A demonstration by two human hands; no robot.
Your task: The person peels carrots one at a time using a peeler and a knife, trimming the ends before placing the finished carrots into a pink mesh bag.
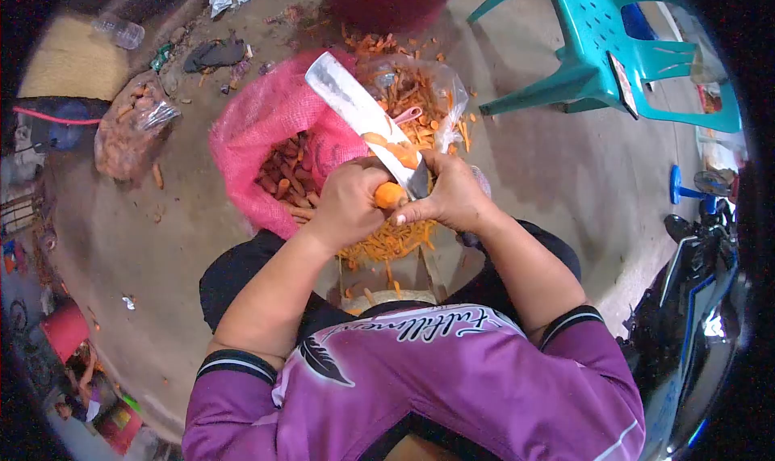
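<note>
My left hand (347,202) is closed around a carrot (390,194), whose bright orange end points toward my right hand. My right hand (454,193) grips a large broad-bladed knife (343,88) near its dark lower end, the thumb reaching toward the carrot. The blade slants up and to the left, and orange carrot slices (393,149) cling to it. Beneath my hands lies a heap of orange carrot strips (386,243). Just beyond the left hand, an open pink mesh sack (254,130) holds several unpeeled carrots (284,170).
A clear plastic bag (450,90) with carrot pieces lies past the knife. Further left sits a filled plastic bag (133,130). A dark red tub (387,1) stands ahead, a green plastic chair (581,49) at upper right, and a motorcycle (694,299) at right.
</note>
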